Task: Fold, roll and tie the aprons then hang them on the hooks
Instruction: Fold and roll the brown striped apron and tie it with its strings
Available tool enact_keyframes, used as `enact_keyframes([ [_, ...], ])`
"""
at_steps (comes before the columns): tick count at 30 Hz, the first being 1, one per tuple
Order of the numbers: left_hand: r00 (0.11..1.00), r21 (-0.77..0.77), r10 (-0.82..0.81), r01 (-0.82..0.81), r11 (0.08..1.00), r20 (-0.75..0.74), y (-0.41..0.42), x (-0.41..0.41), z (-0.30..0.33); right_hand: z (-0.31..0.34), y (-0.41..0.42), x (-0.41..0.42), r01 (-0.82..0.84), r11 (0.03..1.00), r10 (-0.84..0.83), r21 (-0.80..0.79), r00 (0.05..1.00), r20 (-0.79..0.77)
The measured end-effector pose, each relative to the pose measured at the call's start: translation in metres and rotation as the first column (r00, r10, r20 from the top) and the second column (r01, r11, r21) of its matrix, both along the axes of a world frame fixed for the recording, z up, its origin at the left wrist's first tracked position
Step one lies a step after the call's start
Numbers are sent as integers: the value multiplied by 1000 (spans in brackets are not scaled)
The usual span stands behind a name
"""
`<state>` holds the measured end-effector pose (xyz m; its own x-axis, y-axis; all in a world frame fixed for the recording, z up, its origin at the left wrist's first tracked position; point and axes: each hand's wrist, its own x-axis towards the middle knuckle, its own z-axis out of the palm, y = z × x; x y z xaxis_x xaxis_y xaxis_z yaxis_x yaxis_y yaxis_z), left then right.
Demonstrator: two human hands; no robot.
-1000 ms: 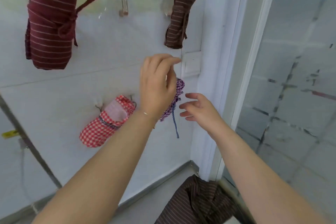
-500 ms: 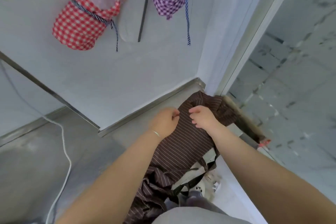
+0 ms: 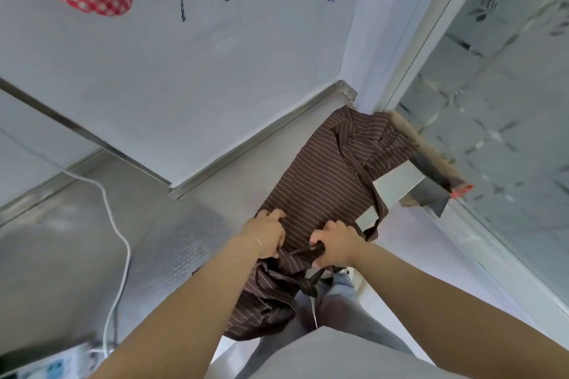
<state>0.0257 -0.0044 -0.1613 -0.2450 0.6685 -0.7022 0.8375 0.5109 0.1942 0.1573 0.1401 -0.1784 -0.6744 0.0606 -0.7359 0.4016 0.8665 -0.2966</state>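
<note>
We've got our left hand (image 3: 267, 235) and right hand (image 3: 334, 244) both bunching the limp brown pinstriped cotton apron (image 3: 323, 181) between them, so folding looks next, meaning it probably wants spreading flat first.

Bright, even daylight; wide-angle warping, slight motion blur.

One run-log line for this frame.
step: gathering | left hand: grips brown striped apron | right hand: grips apron | apron: unfolded
</note>
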Motion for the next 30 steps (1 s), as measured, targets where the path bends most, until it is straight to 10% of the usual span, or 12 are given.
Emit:
enact_keyframes([
  [4, 930, 218, 306, -347, 912, 203, 0, -19, 11, 2, -5, -4, 266, 937, -272, -228, 962, 5],
  [12, 762, 533, 528, -643, 549, 375, 21, -38, 67, 46, -18, -36, 645, 538, -842, -543, 448, -301],
  [15, 819, 512, 462, -573, 641, 339, 18, -39, 82, 81, 4, -47, 595, 636, -767, -492, 410, -494],
  [19, 920, 464, 379, -296, 835, -96, 4, -57, 79, 137, 45, -55, 539, 766, -609, -349, 437, -662],
  [26, 812, 406, 581, -513, 756, -57, -9, -94, 115, 177, 106, -59, 672, 696, -558, -255, 283, -780],
  [30, 773, 492, 614, -601, 630, 157, -5, -105, 152, 180, 134, -59, 773, 486, -737, -408, 111, -667],
])
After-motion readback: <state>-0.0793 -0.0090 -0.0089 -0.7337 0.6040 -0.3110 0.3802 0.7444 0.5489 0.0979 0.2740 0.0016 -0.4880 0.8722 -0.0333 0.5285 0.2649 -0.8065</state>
